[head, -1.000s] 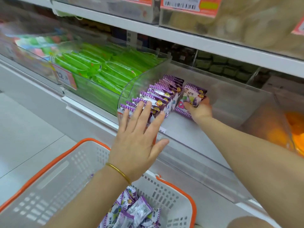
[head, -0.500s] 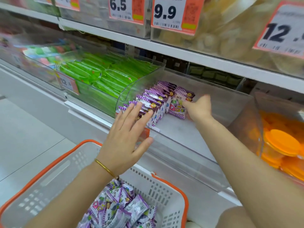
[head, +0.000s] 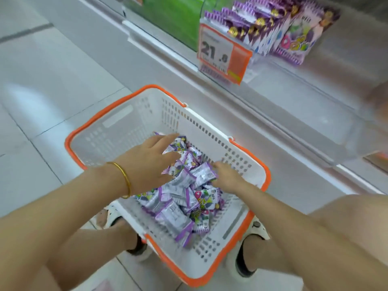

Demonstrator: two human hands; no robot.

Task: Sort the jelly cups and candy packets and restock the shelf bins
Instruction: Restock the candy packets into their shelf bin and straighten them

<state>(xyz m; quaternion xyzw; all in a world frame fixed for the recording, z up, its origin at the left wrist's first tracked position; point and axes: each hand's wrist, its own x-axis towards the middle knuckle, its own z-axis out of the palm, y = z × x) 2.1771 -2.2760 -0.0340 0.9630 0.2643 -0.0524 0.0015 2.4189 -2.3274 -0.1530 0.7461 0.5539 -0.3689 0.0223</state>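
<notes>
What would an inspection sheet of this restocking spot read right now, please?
Surface: tiled floor; the white basket with an orange rim stands on it.
Job's things: loose purple candy packets piled in the basket; shelved packets stand in a row in the shelf bin.
Clutter: nothing seen.
Hands: left hand spread on the pile; right hand has its fingers among the packets, grip unclear.
Cables: nothing seen.
Surroundings: orange price tag reading 21.8; green packets in the neighbouring bin.

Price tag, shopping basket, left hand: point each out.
price tag (head: pixel 222 53), head view, middle of its printed face.
shopping basket (head: pixel 134 127), head view, bare white far wall.
left hand (head: pixel 148 162), head view, back of the hand.
</notes>
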